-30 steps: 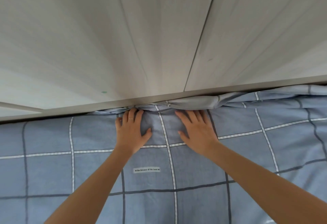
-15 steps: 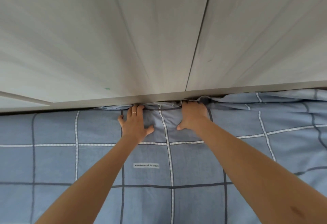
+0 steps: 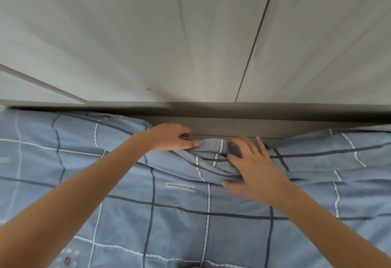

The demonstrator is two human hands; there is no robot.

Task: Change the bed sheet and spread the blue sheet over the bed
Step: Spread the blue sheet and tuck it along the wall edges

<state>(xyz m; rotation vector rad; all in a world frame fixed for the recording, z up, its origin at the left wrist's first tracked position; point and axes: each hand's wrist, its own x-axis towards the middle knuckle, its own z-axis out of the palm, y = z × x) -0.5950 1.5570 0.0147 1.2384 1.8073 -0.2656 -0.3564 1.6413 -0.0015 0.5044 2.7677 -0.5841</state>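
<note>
The blue checked sheet (image 3: 173, 221) covers the bed and fills the lower half of the head view. Its far edge is bunched into a fold (image 3: 211, 147) pulled back from the wall side, which leaves a grey gap there. My left hand (image 3: 171, 137) grips the edge of that fold with curled fingers. Just right of the fold, my right hand (image 3: 251, 168) lies on the bunched cloth with spread, fairly straight fingers; it is motion-blurred. A small white label (image 3: 179, 186) with writing is sewn on the sheet, below the fold.
A pale wood-grain cabinet front (image 3: 190, 34) with vertical door seams rises right behind the bed. A grey ledge (image 3: 275, 117) runs along its base at the bed's far edge. A small coloured print (image 3: 67, 260) shows on the sheet at the bottom left.
Both hands were pressing the sheet's edge into the gap at the cabinet. Now the edge is pulled back toward me into a bunched fold, gripped by my left hand, and a grey gap shows.
</note>
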